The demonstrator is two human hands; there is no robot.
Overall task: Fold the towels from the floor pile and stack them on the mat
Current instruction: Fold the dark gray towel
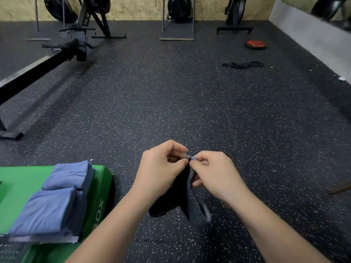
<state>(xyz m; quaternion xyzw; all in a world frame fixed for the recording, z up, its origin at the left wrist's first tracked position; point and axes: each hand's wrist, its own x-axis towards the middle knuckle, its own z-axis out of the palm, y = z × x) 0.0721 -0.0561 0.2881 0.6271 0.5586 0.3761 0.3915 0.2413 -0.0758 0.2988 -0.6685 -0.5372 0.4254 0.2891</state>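
Pinching the top edge of a dark grey towel (192,194), the left hand (161,168) and the right hand (214,173) sit close together, thumbs and fingers closed on the cloth. The towel hangs down between the two wrists, above the speckled black floor (190,103). It looks thick and bumpy on its right side, with a paler grey rim near the bottom. Its left side is very dark and hard to tell from shadow, and the left wrist covers part of it. To the left, two piles of folded blue towels (47,211) lie on a green mat (17,185). The near pile and the mat run off the picture's edge. Far back stand a rowing machine (34,72) and a red weight plate (256,44).
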